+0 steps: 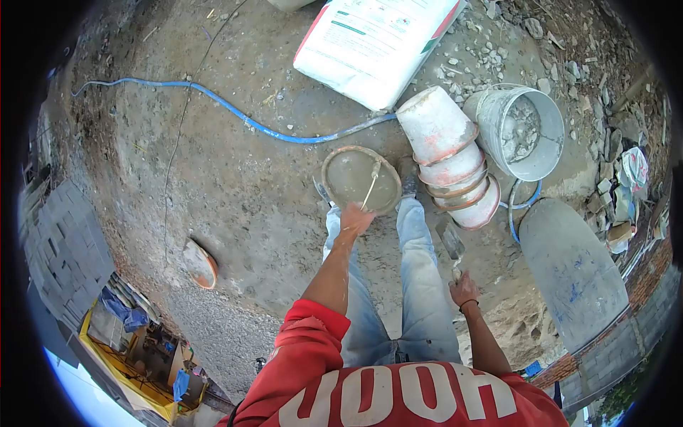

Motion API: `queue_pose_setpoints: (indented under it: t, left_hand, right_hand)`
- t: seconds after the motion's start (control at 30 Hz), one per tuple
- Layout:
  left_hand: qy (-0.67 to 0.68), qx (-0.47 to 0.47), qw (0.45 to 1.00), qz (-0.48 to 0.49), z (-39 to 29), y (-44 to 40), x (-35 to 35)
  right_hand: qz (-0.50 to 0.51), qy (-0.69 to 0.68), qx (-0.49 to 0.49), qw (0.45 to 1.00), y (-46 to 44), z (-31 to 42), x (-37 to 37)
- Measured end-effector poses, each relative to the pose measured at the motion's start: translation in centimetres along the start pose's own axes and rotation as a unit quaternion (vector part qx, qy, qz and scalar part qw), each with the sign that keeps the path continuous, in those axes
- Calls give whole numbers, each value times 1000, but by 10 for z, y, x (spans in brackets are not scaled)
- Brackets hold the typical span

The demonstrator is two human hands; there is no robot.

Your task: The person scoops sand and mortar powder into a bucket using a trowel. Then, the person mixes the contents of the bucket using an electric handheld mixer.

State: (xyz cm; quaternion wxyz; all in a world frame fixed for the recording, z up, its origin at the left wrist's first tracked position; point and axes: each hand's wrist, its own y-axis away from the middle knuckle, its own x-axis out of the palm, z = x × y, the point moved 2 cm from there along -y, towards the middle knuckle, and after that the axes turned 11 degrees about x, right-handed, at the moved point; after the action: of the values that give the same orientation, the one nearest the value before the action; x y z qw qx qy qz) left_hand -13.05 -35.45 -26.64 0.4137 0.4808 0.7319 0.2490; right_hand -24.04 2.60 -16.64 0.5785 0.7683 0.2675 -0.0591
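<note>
My left hand [356, 219] is closed at the near rim of a round bucket [326, 178] filled with smooth grey, wet-looking material. From my fingers a thin pale handle [369, 191] runs across the bucket's mouth to a thicker knotted end near the far rim. The bucket is between my feet. Lower right, my right hand [464, 290] grips a trowel [450, 240] by its handle, with the grey-smeared blade pointing away from me. Just beyond the trowel, a stack of nested, mortar-stained buckets [448, 160] lies on its side.
A pail [530, 135] with grey lumps stands right of the stack, beside a grey rounded board [573, 270]. A white printed sack [370, 50] lies ahead. The blue hose [263, 128] crosses the dirt. Left is a shallow dish-like piece [200, 263]; rubble [491, 60] is scattered at the upper right.
</note>
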Motion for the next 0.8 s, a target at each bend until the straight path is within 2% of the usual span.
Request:
queue_pose_setpoints:
  t: [0.07,0.13,0.17,0.2,0.23,0.27,0.33,0.37,0.43,0.47,0.53,0.57,0.6,0.63,0.7,0.73,0.8]
  left_hand:
    - [-70,34,995,-61,22,-2,15]
    - [-85,-11,996,-4,12,2,4]
    - [-37,-1,999,-1,6,7,-1]
    - [9,4,1000,6,0,14,-6]
    - [-22,26,999,4,-3,19,-12]
    - [-54,48,997,-2,-8,23,-17]
    - [16,-19,1000,5,-24,43,-29]
    - [-9,3,1000,26,-34,51,-33]
    - [63,-67,995,-28,-49,69,-43]
    - [37,-42,998,-10,-62,80,-47]
    - [146,-59,988,3,-78,103,-56]
    - [155,-59,986,4,-79,106,-62]
    - [168,-59,984,6,-82,107,-64]
    - [178,-59,982,10,-91,113,-65]
    - [192,-61,979,31,-111,132,-68]
    - [194,-58,978,47,-122,137,-69]
    - [184,-82,979,40,-143,146,-67]
  right_hand:
    - [-11,-17,23,1000,4,-20,-3]
    - [2,-61,55,997,19,-46,0]
    - [-1,-94,86,992,28,-61,1]
    - [41,-111,104,988,35,-73,-5]
    - [84,-131,115,981,45,-85,-9]
    - [50,-138,129,981,56,-99,-2]
    - [16,-172,151,973,79,-128,24]
    - [12,-205,157,966,89,-139,39]
    - [17,-279,183,942,110,-160,70]
    - [16,-318,190,929,126,-163,85]
    - [32,-391,234,890,167,-163,109]
    - [43,-429,260,864,183,-163,118]
    - [-9,-445,289,847,201,-159,132]
    - [-16,-469,302,830,213,-157,146]
    - [46,-472,319,821,231,-152,185]
    - [75,-517,329,787,237,-148,206]
    - [73,-551,349,755,245,-134,257]
